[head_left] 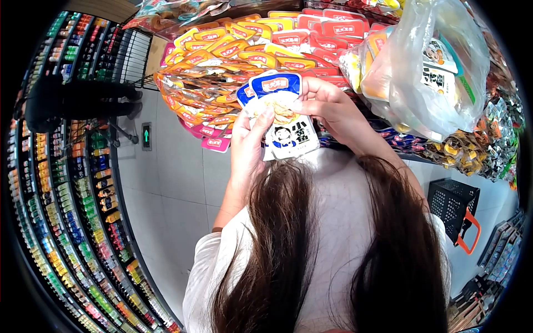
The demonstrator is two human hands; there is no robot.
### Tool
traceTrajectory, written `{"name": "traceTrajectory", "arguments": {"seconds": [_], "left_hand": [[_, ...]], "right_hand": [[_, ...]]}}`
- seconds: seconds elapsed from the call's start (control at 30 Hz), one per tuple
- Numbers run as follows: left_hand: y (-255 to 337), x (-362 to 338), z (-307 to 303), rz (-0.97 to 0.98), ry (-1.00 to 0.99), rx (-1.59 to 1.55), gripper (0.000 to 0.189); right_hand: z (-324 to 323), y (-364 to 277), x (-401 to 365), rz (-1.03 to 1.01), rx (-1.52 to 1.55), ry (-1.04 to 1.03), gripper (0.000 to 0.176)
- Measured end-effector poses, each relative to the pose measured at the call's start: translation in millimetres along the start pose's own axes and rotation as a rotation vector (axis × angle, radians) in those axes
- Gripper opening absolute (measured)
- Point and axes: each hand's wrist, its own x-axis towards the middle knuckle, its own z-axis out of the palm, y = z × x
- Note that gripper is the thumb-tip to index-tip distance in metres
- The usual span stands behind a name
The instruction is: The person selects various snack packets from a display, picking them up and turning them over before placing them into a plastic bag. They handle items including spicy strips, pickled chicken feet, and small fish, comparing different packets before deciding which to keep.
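Both hands hold small white snack packets (293,136) with blue tops, black printing and a picture of food. At least two packets overlap, one fanned out behind the other at the upper left. My left hand (249,137) grips them from the left side, its thumb across the front. On the right edge, my right hand (328,108) pinches the front packet near its blue top. Just beyond lies a heap of orange and yellow snack packets (214,61). To the right of my right hand sits a clear plastic bag (469,61) with several packets inside.
Red packets (340,29) fill the back of the display. A black basket (444,197) with an orange handle stands on the floor at the right. Drink shelves (72,205) line the left, where a person in dark clothing (61,102) stands beside a wire rack (133,55).
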Motion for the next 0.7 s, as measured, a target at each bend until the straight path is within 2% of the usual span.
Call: {"name": "traceTrajectory", "arguments": {"seconds": [0.1, 0.33, 0.4, 0.57, 0.63, 0.7], "left_hand": [[-1, 1, -2, -0.008, 0.0, -0.015, 0.028], [0, 1, -3, -0.026, -0.01, -0.017, 0.029], [0, 0, -2, -0.041, -0.012, -0.023, 0.029], [1, -1, -1, -0.022, -0.018, -0.053, 0.029], [1, -2, -2, -0.008, -0.009, -0.044, 0.029], [1, -3, -3, 0.004, -0.002, -0.035, 0.029]], "right_hand": [[0, -3, -1, -0.01, -0.078, 0.027, 0.009], [9, -10, -4, -0.062, -0.053, 0.045, 0.009], [11, -11, -2, -0.175, -0.064, 0.097, 0.01], [14, -11, -1, -0.135, 0.007, 0.094, 0.012], [17, -11, -3, 0.006, 0.04, 0.09, 0.01], [16, -15, -6, 0.034, -0.004, 0.085, 0.009]]}}
